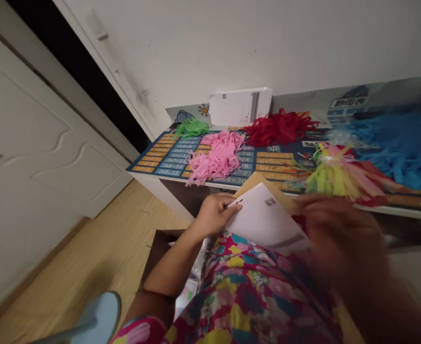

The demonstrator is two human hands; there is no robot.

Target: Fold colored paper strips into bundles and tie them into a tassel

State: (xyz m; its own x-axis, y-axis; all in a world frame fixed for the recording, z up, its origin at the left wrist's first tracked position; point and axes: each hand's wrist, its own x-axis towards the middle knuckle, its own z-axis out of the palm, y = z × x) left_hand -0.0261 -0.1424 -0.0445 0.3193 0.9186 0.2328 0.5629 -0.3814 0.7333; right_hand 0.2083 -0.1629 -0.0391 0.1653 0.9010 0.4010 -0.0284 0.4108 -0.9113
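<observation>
In front of my body is a white sheet of paper (258, 215) with a small grey printed mark and a grey band. A tan paper (255, 184) shows behind its upper edges. My left hand (215, 212) pinches the sheet's left side, with the thumb on top. A short dark mark or thin object lies by the thumb, too small to name. My right hand (339, 234) is smeared by motion at the right edge of the papers. Its fingers look bent, but whether they grip anything cannot be made out.
A desk with a times-table mat (170, 155) carries green strips (192, 128), pink strips (217, 155), red strips (282, 128), a multicoloured bundle (334, 174) and blue strips (404, 148). A white printed packet (239, 107) leans on the wall. Below are an open box (156, 253) and a light-blue round object (101, 315).
</observation>
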